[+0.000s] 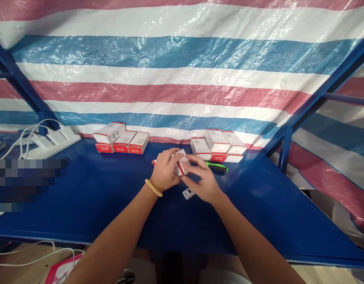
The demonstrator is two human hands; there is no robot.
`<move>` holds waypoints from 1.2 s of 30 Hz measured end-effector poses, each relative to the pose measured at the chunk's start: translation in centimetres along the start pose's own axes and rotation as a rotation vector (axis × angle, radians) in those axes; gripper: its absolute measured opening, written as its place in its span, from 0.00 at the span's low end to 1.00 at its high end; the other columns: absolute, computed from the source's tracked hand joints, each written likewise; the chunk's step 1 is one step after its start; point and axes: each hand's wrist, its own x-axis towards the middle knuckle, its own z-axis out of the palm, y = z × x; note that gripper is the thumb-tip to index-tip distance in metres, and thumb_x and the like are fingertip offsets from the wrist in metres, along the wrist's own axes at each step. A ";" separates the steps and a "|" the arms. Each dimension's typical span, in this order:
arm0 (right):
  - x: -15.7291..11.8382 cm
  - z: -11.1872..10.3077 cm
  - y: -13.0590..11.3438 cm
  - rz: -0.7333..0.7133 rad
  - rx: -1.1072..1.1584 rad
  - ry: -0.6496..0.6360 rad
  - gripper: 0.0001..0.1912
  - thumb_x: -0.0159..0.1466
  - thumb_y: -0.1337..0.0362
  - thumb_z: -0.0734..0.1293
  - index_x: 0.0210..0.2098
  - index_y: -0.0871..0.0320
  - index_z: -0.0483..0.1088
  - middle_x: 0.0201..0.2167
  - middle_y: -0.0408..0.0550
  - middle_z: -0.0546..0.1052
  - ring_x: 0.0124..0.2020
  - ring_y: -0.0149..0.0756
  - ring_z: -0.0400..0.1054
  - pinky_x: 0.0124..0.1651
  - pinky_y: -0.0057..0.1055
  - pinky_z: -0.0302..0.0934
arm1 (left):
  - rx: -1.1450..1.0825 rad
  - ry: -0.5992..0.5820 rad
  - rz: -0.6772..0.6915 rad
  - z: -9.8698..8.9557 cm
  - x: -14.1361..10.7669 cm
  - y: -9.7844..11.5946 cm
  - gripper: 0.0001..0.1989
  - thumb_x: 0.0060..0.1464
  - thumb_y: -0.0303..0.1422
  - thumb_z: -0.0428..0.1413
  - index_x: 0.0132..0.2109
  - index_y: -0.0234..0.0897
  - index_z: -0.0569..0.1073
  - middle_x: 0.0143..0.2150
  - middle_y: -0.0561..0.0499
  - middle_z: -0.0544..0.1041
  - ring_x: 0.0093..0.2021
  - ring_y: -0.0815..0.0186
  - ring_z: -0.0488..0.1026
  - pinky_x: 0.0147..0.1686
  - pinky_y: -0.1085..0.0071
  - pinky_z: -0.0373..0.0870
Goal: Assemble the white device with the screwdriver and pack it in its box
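Both hands meet over the middle of the blue table (90,197), around a small red-and-white box (182,163). The left hand (164,171) is curled round the box from its left side, fingers wrapped over the top, its grip clenched on the box; a beaded bracelet (154,187) sits on that wrist. The right hand (202,181) comes in from the right of the box, its fingertips (190,158) touching the box's near face, so it too grips the box, though more lightly. The box is held just above the table, tilted.

Just below the box, under the right hand, a small white part (188,193) lies flat on the table. Right of the box, a green-handled tool (219,167) lies on the table, partly hidden by the right hand.

Behind the box to the right stands a stack of boxes (217,144), red and white like it. Behind the box to the left is a second row of boxes (121,140). Far left of the box, a white power strip (54,140) with plugs and white cables rests on the table. A striped tarp (182,71) hangs behind the table, and blue frame bars (312,102) rise on the right of the box.
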 end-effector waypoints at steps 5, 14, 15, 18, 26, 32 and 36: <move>-0.3 0.5 0.4 0.036 0.000 0.019 0.12 0.60 0.67 0.68 0.44 0.53 0.74 0.55 0.56 0.68 0.55 0.46 0.67 0.47 0.43 0.72 | -0.016 0.006 0.068 0.0 -0.1 -0.1 0.17 0.50 0.35 0.59 0.47 0.37 0.67 0.52 0.38 0.73 0.49 0.53 0.72 0.43 0.59 0.67; -0.3 -0.1 0.0 0.132 0.040 -0.085 0.30 0.56 0.69 0.68 0.58 0.53 0.64 0.60 0.57 0.63 0.50 0.44 0.68 0.37 0.35 0.72 | -0.033 -0.017 0.019 -0.5 0.2 -0.4 0.26 0.47 0.39 0.62 0.52 0.38 0.66 0.54 0.39 0.73 0.51 0.53 0.72 0.46 0.59 0.69; -0.3 -0.3 0.1 0.153 0.039 -0.095 0.30 0.55 0.70 0.67 0.58 0.53 0.64 0.59 0.57 0.64 0.48 0.42 0.69 0.36 0.35 0.71 | -0.034 -0.040 -0.012 -0.4 0.2 -0.5 0.29 0.47 0.41 0.62 0.55 0.37 0.64 0.54 0.39 0.73 0.52 0.53 0.72 0.47 0.59 0.68; -0.1 -1.4 0.6 0.269 0.008 -0.149 0.28 0.53 0.74 0.63 0.53 0.55 0.65 0.48 0.53 0.71 0.36 0.35 0.69 0.31 0.32 0.67 | -0.016 -0.076 -0.089 -0.3 0.1 -0.7 0.36 0.46 0.43 0.62 0.59 0.35 0.61 0.54 0.38 0.72 0.54 0.51 0.71 0.51 0.58 0.66; 0.3 -4.0 1.6 0.491 -0.074 -0.664 0.25 0.48 0.60 0.76 0.45 0.56 0.72 0.38 0.47 0.73 0.39 0.39 0.68 0.39 0.34 0.63 | 0.000 -0.095 -0.348 -0.1 -0.1 -1.9 0.47 0.42 0.43 0.64 0.64 0.33 0.53 0.57 0.37 0.69 0.55 0.48 0.69 0.52 0.56 0.66; 0.2 -2.9 1.6 0.442 -0.082 -0.787 0.10 0.52 0.62 0.74 0.35 0.54 0.78 0.37 0.46 0.72 0.37 0.35 0.69 0.44 0.33 0.62 | -0.031 -0.067 -0.433 0.1 -0.3 -2.4 0.43 0.42 0.41 0.64 0.62 0.35 0.56 0.55 0.39 0.69 0.56 0.49 0.68 0.54 0.54 0.66; 0.3 -3.2 2.0 0.496 -0.229 -0.603 0.08 0.57 0.59 0.70 0.33 0.57 0.77 0.32 0.47 0.74 0.31 0.35 0.69 0.36 0.32 0.62 | -0.057 -0.055 -0.444 0.0 -0.6 -2.5 0.42 0.41 0.39 0.64 0.61 0.36 0.55 0.54 0.39 0.68 0.55 0.49 0.68 0.53 0.53 0.67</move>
